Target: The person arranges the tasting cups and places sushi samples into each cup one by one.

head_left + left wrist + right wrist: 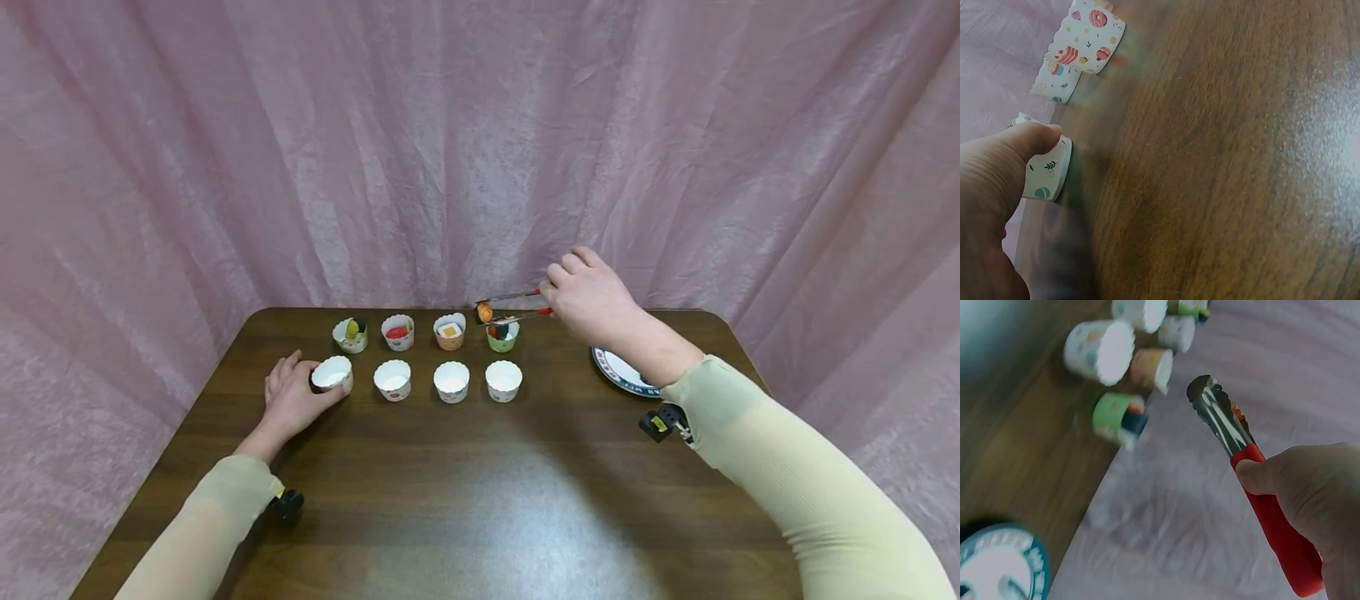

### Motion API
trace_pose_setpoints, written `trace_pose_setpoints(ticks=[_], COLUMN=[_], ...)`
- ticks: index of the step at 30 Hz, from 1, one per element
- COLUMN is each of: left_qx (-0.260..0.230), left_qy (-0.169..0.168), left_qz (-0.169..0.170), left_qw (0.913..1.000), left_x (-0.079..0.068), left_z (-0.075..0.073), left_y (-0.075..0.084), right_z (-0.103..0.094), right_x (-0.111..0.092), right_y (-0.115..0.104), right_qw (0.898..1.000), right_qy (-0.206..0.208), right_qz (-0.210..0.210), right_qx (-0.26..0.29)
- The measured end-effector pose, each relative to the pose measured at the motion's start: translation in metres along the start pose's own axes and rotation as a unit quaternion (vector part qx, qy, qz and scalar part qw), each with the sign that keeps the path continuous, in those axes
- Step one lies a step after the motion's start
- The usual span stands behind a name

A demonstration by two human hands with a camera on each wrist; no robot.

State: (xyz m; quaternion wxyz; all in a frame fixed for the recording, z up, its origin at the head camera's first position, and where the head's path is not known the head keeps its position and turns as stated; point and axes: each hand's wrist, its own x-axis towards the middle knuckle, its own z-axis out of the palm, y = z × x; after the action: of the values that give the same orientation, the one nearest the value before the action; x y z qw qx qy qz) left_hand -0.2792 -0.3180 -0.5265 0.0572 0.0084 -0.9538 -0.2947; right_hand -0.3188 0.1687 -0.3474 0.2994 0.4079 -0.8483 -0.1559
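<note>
My left hand (291, 400) grips a white paper baking cup (332, 373) at the left end of the front row; in the left wrist view, its thumb presses on the cup's printed side (1047, 172). My right hand (588, 292) holds red-handled metal tongs (1275, 528) above the back row. Between the tong tips sits a small orange-and-black piece (484, 312) that looks like sushi. It hangs over a green paper cup (503, 342) with dark and orange contents. Most of the piece is hidden behind the tongs in the right wrist view.
Three more white-lined cups (452, 382) continue the front row. Behind stand cups with a yellow-and-dark piece (352, 330), a red piece (397, 332) and a white-and-yellow piece (450, 330). A blue-rimmed plate (622, 375) lies partly under my right forearm. Pink curtain (450, 150) borders the table.
</note>
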Motion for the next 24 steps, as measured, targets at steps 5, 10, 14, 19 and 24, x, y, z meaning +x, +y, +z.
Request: trace_pose_setpoints(ticks=[5, 10, 14, 19, 24], left_qx=[-0.005, 0.003, 0.008, 0.010, 0.012], left_qy=[0.001, 0.005, 0.008, 0.008, 0.012], left_qz=[0.003, 0.005, 0.005, 0.009, 0.008], left_qw=[1.0000, 1.0000, 0.9999, 0.9999, 0.9998], left_x=[0.002, 0.003, 0.003, 0.004, 0.004], left_z=[0.003, 0.004, 0.003, 0.005, 0.004], left_y=[0.000, 0.000, 0.002, 0.003, 0.003], right_z=[0.007, 0.012, 0.017, 0.021, 0.023], right_x=[0.024, 0.046, 0.066, 0.088, 0.108], right_y=[-0.022, -0.045, -0.063, -0.085, -0.106], right_qw=[1.000, 1.000, 0.999, 0.999, 0.998], right_qy=[0.011, 0.005, -0.008, -0.003, 0.020], right_qz=[-0.014, -0.025, -0.032, -0.044, -0.050], right_qx=[0.011, 0.007, 0.007, 0.012, 0.019])
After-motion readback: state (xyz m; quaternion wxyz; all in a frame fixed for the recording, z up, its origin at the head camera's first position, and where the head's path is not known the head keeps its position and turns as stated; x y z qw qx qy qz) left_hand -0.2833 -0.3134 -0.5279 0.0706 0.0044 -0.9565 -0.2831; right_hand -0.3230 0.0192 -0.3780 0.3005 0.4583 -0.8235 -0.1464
